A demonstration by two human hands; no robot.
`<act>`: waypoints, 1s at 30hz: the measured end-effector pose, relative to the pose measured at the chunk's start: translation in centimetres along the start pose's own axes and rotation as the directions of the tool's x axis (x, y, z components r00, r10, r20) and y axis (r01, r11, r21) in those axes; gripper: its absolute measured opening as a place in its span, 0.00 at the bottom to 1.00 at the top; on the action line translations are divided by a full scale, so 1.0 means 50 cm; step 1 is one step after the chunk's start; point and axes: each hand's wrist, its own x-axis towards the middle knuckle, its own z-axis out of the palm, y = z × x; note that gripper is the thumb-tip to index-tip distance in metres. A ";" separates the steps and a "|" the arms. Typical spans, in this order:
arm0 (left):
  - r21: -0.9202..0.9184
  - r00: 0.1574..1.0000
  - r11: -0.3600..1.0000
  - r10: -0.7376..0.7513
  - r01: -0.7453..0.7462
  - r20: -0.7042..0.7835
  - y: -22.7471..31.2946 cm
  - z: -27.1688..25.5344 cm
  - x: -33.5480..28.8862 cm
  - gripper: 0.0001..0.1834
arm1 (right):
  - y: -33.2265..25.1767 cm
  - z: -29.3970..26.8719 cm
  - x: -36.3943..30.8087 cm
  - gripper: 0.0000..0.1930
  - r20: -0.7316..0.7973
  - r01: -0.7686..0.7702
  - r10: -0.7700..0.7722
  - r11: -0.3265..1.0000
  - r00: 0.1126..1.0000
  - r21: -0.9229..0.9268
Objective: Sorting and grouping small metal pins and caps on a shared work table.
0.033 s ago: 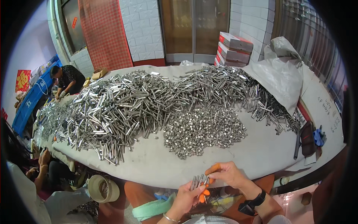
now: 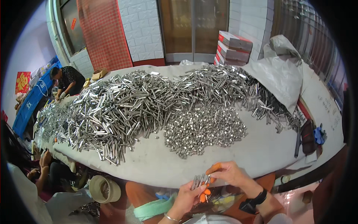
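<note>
Several short metal tubes [image 2: 197,181] stand up side by side from my left hand [image 2: 187,198], which is closed around them near the table's front edge. My right hand [image 2: 230,174] meets it from the right. Its thumb and forefinger pinch the top of another slim metal tube [image 2: 207,180] beside the held bunch. Orange finger covers show on both hands. Beyond the hands lies a heap of small, short metal pieces [image 2: 205,130]. Behind and left of it spreads a larger pile of long metal tubes [image 2: 130,100].
A pale sheet covers the table [image 2: 149,168]. At the lower left stands a cream bucket [image 2: 115,192]. A grey plastic sack [image 2: 281,71] and a dark pouch [image 2: 308,138] lie at the right. Stacked boxes [image 2: 234,48] stand behind. A co-worker [image 2: 69,80] bends over the far left end.
</note>
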 end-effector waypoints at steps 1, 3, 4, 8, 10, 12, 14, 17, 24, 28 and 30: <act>0.078 1.000 0.997 -0.027 0.027 -0.005 0.015 0.006 -0.017 0.10 | 0.008 -0.002 -0.004 0.08 0.019 0.091 -0.090 0.985 0.996 -0.144; 0.149 0.999 0.988 0.033 -0.036 0.023 0.017 0.005 -0.001 0.10 | -0.026 -0.007 0.001 0.09 0.034 0.110 -0.105 0.965 0.994 -0.238; 0.157 0.997 0.985 0.061 -0.067 0.046 0.022 0.010 0.004 0.10 | -0.029 0.001 -0.011 0.09 0.035 0.109 -0.104 0.965 0.994 -0.238; 0.150 0.996 0.985 0.088 -0.088 0.007 0.026 0.014 -0.022 0.09 | -0.016 0.010 -0.013 0.08 0.044 -0.028 0.034 0.993 0.998 -0.115; 0.156 0.996 0.984 0.085 -0.083 -0.003 0.026 0.007 -0.025 0.08 | -0.021 0.019 -0.019 0.08 -0.005 -0.042 0.042 0.989 0.999 -0.140; 0.146 0.996 0.985 0.089 -0.088 -0.006 0.031 0.019 -0.023 0.07 | -0.034 0.019 -0.020 0.07 -0.014 -0.082 0.081 0.983 0.997 -0.163; 0.169 0.992 0.977 0.129 -0.128 0.003 0.036 0.027 -0.022 0.07 | -0.040 0.015 -0.023 0.08 -0.027 -0.103 0.100 0.976 0.995 -0.191; 0.145 0.987 0.977 0.153 -0.158 0.044 0.023 0.019 -0.009 0.07 | -0.034 0.011 -0.020 0.11 -0.042 -0.108 0.101 0.962 0.994 -0.249; 0.236 0.999 0.970 0.054 -0.050 -0.008 0.006 0.002 -0.025 0.07 | -0.020 0.031 -0.044 0.12 -0.096 -0.181 0.160 0.945 0.982 -0.274; 0.034 0.999 0.999 -0.039 0.038 0.026 0.005 -0.010 0.012 0.09 | -0.010 0.010 -0.026 0.08 -0.026 -0.130 0.129 0.991 0.991 -0.021; -0.002 0.992 1.000 -0.009 0.010 0.127 0.015 -0.011 0.035 0.09 | -0.032 -0.004 -0.023 0.06 -0.015 -0.076 0.075 0.995 0.997 -0.071</act>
